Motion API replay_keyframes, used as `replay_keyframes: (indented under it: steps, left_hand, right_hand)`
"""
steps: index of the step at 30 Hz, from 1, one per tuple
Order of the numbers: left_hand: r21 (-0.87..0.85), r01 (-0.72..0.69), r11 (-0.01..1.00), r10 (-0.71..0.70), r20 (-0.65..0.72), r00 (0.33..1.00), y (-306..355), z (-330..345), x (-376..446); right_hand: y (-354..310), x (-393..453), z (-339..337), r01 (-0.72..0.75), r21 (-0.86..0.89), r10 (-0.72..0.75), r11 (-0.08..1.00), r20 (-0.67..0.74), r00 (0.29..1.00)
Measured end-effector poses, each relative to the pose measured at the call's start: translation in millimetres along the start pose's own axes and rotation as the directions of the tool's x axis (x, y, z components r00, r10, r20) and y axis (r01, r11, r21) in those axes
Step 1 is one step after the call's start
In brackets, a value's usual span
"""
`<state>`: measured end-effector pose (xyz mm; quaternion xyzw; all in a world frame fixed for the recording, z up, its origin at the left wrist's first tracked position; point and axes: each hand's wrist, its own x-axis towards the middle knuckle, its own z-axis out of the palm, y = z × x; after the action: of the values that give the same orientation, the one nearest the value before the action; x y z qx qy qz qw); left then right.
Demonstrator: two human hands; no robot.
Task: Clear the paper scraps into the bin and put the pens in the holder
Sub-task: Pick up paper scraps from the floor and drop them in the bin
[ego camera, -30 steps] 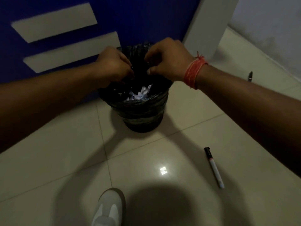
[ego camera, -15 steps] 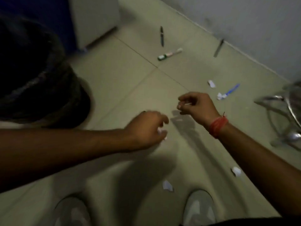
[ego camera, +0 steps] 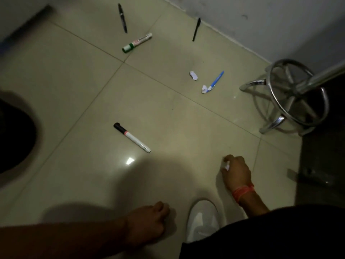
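While the left hand [ego camera: 147,221] hangs low over the tiled floor [ego camera: 74,90] with its fingers curled under, whether it holds anything cannot be told. Just beside it stands a white shoe [ego camera: 202,219]. Slightly farther, the right hand [ego camera: 236,172], a red thread band [ego camera: 242,191] at its wrist, reaches down to the floor, and its thumb and fingertips pinch a small white paper scrap [ego camera: 226,166] that shows between them. Farther out and to the left lies a black-capped marker [ego camera: 131,137], well apart from both hands. At the left edge a dark rounded shape, possibly the bin [ego camera: 15,135], is cut off, and its inside cannot be seen. Beyond, a crumpled scrap [ego camera: 204,88] touches the tip of a blue pen [ego camera: 216,80], with another scrap [ego camera: 193,75] near them. A metal stool base [ego camera: 291,94] stands at the right. Farthest off lie a green-capped marker [ego camera: 137,42] and two black pens [ego camera: 122,17] [ego camera: 196,29] near the wall.
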<state>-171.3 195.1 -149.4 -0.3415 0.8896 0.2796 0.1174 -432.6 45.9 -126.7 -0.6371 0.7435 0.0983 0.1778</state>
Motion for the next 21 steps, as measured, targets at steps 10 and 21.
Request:
replay_keyframes:
  steps: [10, 21]
  left_hand:
    - [-0.604, 0.164, 0.78, -0.527, -0.493, 0.692, -90, -135, 82]
    - [-0.731, 0.132, 0.67, -0.668, -0.514, 0.538, -192, -215, 169]
  right_hand:
    - [-54, 53, -32, 0.121, 0.43, -0.075, 0.895, -0.122, 0.99]
    - [6, -12, -4, -0.183, 0.201, 0.131, 0.962, 0.249, 0.96]
